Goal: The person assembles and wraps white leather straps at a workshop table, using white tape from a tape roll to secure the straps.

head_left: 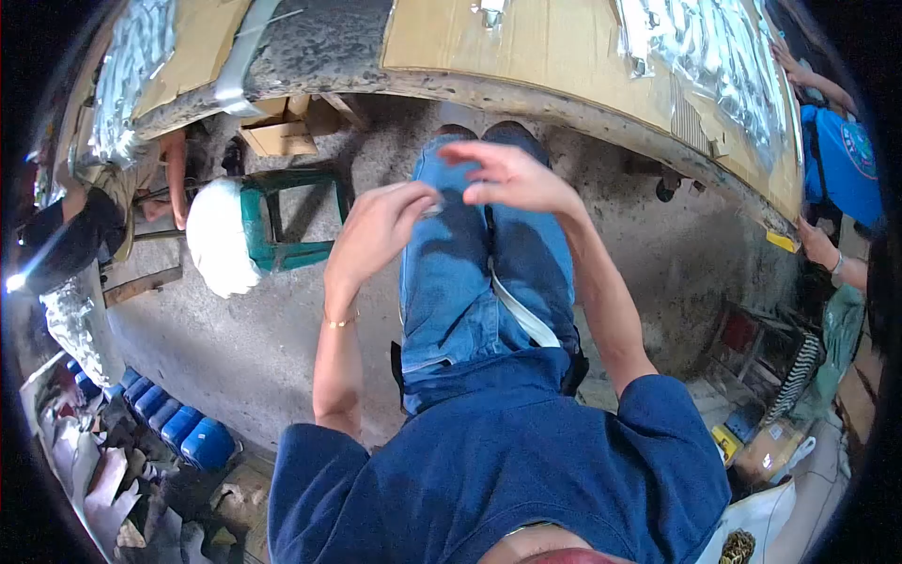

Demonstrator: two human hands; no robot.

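My left hand, with a thin gold bracelet at the wrist, is above my left thigh. Its fingers are pinched together on a small shiny piece, too small and partly covered to name. Just to the right, my right hand is raised over my knees with thumb and fingers apart, and nothing shows in it. The two hands are close but not touching. Blue jeans with a white strap lie beneath them.
Ahead stands a worktable with cardboard, shiny plastic-wrapped strips and a small metal piece. A green stool bears a white bundle. Blue containers line the lower left. People are at both sides; one hand touches the table edge.
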